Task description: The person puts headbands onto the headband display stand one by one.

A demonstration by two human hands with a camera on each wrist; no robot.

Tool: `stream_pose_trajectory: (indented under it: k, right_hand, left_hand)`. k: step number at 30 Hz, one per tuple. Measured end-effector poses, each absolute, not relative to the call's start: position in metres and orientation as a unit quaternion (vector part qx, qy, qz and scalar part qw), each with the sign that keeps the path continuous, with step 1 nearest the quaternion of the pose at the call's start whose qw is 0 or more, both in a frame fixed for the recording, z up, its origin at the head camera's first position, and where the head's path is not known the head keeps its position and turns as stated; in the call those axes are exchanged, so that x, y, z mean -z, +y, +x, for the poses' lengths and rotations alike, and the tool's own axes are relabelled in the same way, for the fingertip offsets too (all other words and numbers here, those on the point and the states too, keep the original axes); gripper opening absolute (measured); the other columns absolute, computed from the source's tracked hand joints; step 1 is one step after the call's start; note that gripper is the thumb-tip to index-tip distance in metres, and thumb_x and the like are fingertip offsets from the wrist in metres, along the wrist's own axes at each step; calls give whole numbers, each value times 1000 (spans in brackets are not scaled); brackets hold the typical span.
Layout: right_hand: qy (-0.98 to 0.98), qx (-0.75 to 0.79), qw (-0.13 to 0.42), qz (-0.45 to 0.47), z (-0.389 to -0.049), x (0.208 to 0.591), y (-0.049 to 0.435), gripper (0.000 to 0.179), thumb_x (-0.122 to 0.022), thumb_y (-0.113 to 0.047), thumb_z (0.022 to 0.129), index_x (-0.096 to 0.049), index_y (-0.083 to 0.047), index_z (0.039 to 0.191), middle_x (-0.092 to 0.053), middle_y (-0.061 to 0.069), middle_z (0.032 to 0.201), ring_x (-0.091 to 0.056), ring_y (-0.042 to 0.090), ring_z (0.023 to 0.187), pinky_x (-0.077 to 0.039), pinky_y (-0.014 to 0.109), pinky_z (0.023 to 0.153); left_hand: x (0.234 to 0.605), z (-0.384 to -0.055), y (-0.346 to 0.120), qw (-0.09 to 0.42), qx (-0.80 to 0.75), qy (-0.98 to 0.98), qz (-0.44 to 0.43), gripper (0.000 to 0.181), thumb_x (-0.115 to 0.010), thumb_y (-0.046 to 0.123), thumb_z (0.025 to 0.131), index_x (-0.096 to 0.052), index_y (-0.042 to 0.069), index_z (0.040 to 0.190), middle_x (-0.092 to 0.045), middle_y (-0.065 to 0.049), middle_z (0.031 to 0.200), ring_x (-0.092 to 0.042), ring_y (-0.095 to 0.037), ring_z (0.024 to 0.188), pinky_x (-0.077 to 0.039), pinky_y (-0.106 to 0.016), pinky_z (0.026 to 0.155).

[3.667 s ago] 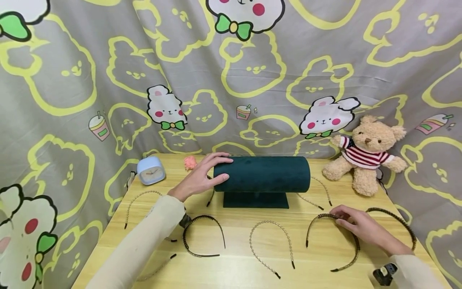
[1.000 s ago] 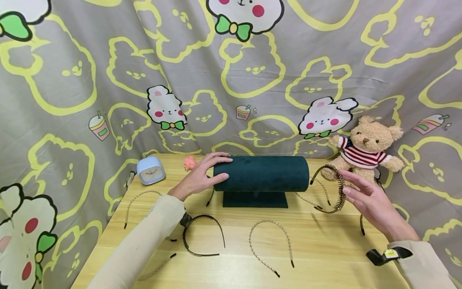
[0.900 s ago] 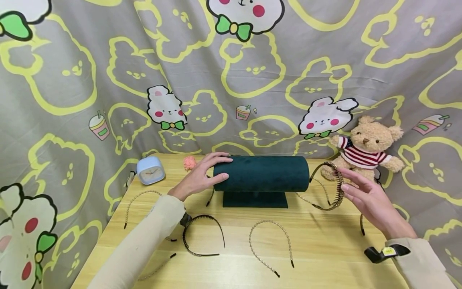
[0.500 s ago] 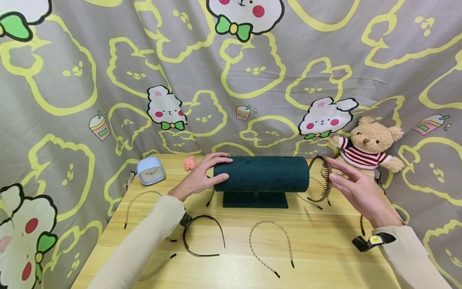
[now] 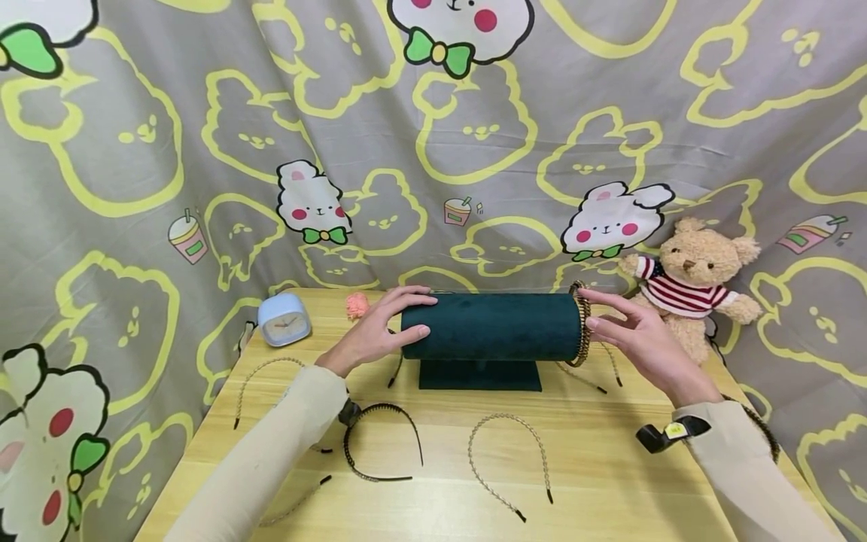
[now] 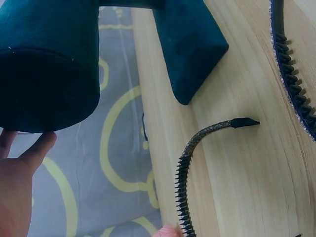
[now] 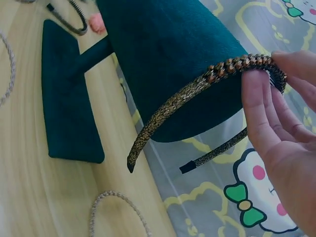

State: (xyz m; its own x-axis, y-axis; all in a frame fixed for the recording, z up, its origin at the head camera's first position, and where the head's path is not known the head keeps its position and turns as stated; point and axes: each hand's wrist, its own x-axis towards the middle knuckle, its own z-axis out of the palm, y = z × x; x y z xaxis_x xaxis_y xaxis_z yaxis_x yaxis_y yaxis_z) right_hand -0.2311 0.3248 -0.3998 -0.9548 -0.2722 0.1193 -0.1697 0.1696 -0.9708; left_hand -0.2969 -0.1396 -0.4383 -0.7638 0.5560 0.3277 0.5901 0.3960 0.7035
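Observation:
A dark green velvet headband stand (image 5: 497, 327), a horizontal roll on a flat foot, stands at the table's back. My left hand (image 5: 375, 331) holds its left end, fingers over the top and thumb on the front. At the other end my right hand (image 5: 640, 339) pinches a dark beaded headband (image 5: 582, 324) between thumb and fingers. In the right wrist view this headband (image 7: 173, 106) arches over the roll's end, both tips hanging free below; whether it touches the velvet is unclear. The left wrist view shows the left thumb (image 6: 39, 148) at the roll's rim.
Before the stand lie a black toothed headband (image 5: 348, 444) and a clear beaded headband (image 5: 474, 455). More headbands lie left, right and behind the stand. A blue clock (image 5: 283, 320), a pink item (image 5: 357, 305) and a teddy bear (image 5: 698, 278) line the back.
My right hand has picked the dark beaded headband up from the table's right side and carried it left to the stand's right end. My left hand has stayed in place.

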Motion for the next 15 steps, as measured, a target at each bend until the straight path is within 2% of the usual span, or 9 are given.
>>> stream_pose_trajectory:
  k: [6,10,12,15]
  right_hand:
    - [832,534,9,-150,-233,395,319,53,-64,-21,112,-52,-16,164,-56,-10,154,-78,8,107,-60,20,94]
    - [854,491,-24,-170,-231,391,315,52,-67,-19,111,-54,-13,161,-57,0,153,-77,10,97,-63,24,85]
    - [863,469,-36,-181,-230,390,313,51,-67,-18,111,-55,-11,159,-55,7,153,-75,7,98,-64,25,83]
    - [871,452,-49,-189,-230,391,312,47,-68,-16,110,-60,-10,155,-55,11,149,-76,5,95,-62,21,83]
  left_hand:
    - [439,-297,-140,19,433,-834,-343,49,-74,39,105,-60,45,152,-43,11,170,-38,-18,158,-33,-66,126]
    - [440,-298,-140,18,436,-833,-341,49,-74,41,105,-60,45,152,-43,15,169,-38,-18,158,-33,-66,126]
    - [440,-298,-141,17,437,-833,-340,49,-73,42,105,-60,45,152,-43,15,169,-38,-19,159,-32,-67,126]
    - [439,-298,-140,17,436,-833,-340,50,-73,43,105,-60,43,153,-43,15,169,-38,-20,159,-32,-68,126]
